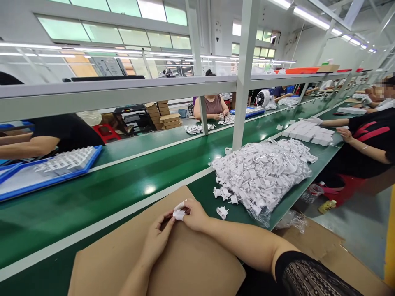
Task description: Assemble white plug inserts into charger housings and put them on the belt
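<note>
"What takes up the most room?"

"The green tabletop [202, 193], with a long pale shelf [123, 92] raised above it on white posts."

"And on the tabletop?"

"A brown cardboard sheet [197, 263] lies right in front of the person, under both forearms. Beyond it to the right is a clear plastic bag [262, 176] heaped with white plug housings. Farther along that side, white parts stand in packed rows [308, 132] near a co-worker [370, 139] in black. Over at the left, a blue-rimmed tray [58, 179] holds more white parts."

"Where are the hands?"

"Both over the cardboard sheet, fingertips meeting. The left hand [158, 238] comes from below, the right hand [196, 216] from the right."

"What's in each grip?"

"Both pinch one small white piece [179, 214] between them. The right fingertips look covered in white too, so I can't tell its exact shape."

"Anything loose nearby?"

"A single two-pin plug housing [222, 212] lies on the green just beside the cardboard sheet, near the right wrist. A few others sit at the bag's near edge."
</note>
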The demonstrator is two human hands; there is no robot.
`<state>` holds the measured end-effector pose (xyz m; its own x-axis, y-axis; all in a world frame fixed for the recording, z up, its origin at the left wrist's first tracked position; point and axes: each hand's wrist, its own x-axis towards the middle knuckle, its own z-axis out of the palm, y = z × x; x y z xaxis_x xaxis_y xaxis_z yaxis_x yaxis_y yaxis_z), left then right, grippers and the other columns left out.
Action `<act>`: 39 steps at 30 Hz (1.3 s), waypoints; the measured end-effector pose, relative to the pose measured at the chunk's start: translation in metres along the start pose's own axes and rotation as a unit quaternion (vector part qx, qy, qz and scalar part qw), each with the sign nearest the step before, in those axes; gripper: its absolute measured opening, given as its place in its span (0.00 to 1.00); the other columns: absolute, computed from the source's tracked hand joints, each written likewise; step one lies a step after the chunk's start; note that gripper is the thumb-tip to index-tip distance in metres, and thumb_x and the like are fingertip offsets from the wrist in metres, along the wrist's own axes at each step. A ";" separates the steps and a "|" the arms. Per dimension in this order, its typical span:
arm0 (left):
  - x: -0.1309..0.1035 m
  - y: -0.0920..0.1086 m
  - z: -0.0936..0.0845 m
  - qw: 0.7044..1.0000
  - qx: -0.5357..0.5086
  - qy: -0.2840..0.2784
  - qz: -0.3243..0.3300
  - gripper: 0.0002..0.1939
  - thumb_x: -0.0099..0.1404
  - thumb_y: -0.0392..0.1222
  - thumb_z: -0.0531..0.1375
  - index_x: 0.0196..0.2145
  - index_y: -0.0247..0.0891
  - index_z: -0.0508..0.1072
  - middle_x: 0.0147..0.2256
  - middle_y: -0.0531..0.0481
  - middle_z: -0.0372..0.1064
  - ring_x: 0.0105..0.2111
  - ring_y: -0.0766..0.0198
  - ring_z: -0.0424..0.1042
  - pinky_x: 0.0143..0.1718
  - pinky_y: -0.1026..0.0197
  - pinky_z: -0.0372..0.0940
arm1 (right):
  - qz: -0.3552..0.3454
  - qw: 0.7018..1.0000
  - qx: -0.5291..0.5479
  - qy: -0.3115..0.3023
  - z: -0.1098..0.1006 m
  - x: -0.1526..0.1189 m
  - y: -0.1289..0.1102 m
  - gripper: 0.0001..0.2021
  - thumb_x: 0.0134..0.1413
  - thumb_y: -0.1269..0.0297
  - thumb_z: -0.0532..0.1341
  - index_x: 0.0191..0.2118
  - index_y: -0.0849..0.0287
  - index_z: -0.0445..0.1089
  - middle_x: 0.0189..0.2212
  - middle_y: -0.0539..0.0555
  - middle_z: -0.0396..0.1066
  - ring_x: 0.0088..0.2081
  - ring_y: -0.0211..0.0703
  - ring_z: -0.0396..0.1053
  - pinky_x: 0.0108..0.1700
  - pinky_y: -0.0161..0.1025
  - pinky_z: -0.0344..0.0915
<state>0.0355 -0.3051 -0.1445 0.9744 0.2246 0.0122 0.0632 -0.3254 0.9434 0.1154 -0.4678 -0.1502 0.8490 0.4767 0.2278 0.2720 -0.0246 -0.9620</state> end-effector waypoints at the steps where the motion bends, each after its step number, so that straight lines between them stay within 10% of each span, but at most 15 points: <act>1: 0.000 -0.001 0.001 1.000 0.010 0.013 0.014 0.33 0.61 0.68 0.63 0.52 0.39 0.76 0.56 0.38 0.74 0.58 0.45 0.72 0.62 0.43 0.66 | 0.002 1.000 0.003 -0.001 0.001 0.000 0.001 0.09 0.52 0.70 0.69 0.41 0.57 0.78 0.40 0.53 0.72 0.40 0.41 0.73 0.47 0.40 0.72; 10: 0.003 -0.002 -0.002 0.988 0.093 0.032 0.119 0.23 0.66 0.64 0.60 0.44 0.42 0.79 0.50 0.41 0.75 0.53 0.49 0.73 0.58 0.45 0.68 | 0.007 1.000 -0.010 -0.007 0.001 0.001 0.001 0.09 0.52 0.69 0.70 0.41 0.57 0.79 0.39 0.53 0.73 0.38 0.39 0.72 0.45 0.38 0.70; 39: 0.006 -0.010 -0.005 0.982 0.135 0.017 0.134 0.23 0.67 0.63 0.58 0.43 0.42 0.79 0.50 0.42 0.74 0.53 0.48 0.72 0.59 0.43 0.66 | -0.009 0.995 -0.089 -0.041 -0.003 0.001 -0.001 0.13 0.51 0.74 0.69 0.43 0.57 0.79 0.39 0.52 0.71 0.35 0.37 0.67 0.40 0.34 0.65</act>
<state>0.0397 -0.2962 -0.1521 0.9564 0.1277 0.2628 -0.1343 -0.6068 0.7834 0.1180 -0.4702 -0.1489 0.8055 0.5482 0.2249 0.3687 -0.1666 -0.9145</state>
